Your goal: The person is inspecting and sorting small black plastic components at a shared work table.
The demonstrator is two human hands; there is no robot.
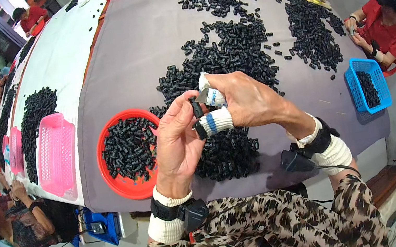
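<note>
Between the thumb and fingers of my left hand (pixel 175 143) is a small black ribbed plastic part (pixel 196 108), held upright. My right hand (pixel 251 95) is closed beside it, with white wrapping on the thumb and a striped white band round a finger. A short grey blade (pixel 202 96) sticks out from the right fingers and meets or nearly meets the part; the exact contact is too small to tell. Beneath both hands spreads a large pile of similar black parts (pixel 230 155). A round red tray (pixel 104 163) full of such parts stands just left of my left hand.
At the right edge of the grey-covered table (pixel 138 54) is a blue basket (pixel 382 86) with some black parts. Pink baskets (pixel 58 158) stand on the white cloth at left. A person in red (pixel 388 31) sits at the right; other people work round the table.
</note>
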